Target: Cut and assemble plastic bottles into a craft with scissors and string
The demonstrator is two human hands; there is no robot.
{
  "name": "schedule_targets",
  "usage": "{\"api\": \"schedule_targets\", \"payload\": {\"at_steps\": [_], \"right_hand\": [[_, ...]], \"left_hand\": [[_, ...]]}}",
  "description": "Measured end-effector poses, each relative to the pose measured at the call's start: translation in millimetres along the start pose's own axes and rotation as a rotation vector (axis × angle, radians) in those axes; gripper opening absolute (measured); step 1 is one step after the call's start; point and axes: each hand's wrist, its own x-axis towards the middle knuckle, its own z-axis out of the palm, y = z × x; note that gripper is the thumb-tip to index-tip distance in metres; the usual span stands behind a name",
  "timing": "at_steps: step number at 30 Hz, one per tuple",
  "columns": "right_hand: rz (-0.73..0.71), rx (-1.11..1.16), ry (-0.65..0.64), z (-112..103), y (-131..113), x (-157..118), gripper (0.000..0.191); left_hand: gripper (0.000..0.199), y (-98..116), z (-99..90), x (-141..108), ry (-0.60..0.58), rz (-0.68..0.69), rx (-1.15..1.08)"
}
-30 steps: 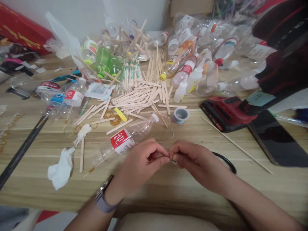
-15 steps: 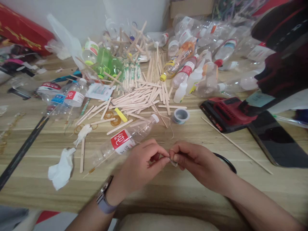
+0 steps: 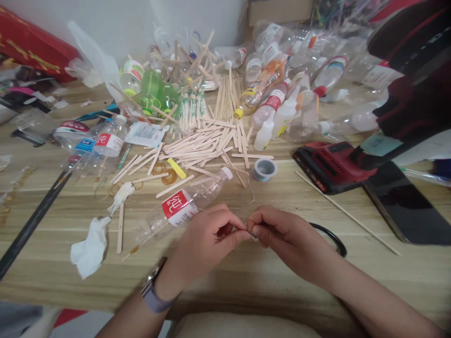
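- From where I stand, both hands meet over the near part of the table [image 3: 268, 290], fingertips almost touching.
- The right hand [image 3: 291, 240] pinches a small pale piece [image 3: 254, 237] between thumb and forefinger; what it is, I can't make out.
- The left hand [image 3: 211, 241] has thumb and forefinger pressed together right beside it; whether they grip anything, I can't tell.
- For such fine work, I'd let the right pinch hold firm while the left makes the small moves.
- Wrists low and level would probably steady those fingertips.
- The bottle [image 3: 179, 206] lies on its side just beyond the left hand; I'd mind the knuckles against it.
- A loose thread [image 3: 252, 193] curls near the tub [image 3: 265, 176], ahead of the right hand; better not to snag it.
- The cable [image 3: 340, 240] loops out beside the right hand, so that elbow wants care.
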Motion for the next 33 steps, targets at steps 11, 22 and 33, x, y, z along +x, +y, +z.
{"api": "schedule_targets", "payload": {"at_steps": [11, 22, 33], "right_hand": [[-0.110, -0.091, 0.043, 0.1, -1.8, -1.1, 0.018], [-0.214, -0.201, 0.184, 6.7, -1.6, -2.2, 0.018], [-0.266, -0.391, 0.343, 16.9, 1.3, -3.9, 0.015]], "left_hand": [[0.014, 0.3, 1.2, 2.5, -0.028, -0.098, -0.082], [0.014, -0.7, 10.9, -0.1, 0.056, -0.215, -0.062], [0.012, 4.5, 22.4, -4.1, 0.125, -0.205, -0.183]]}}
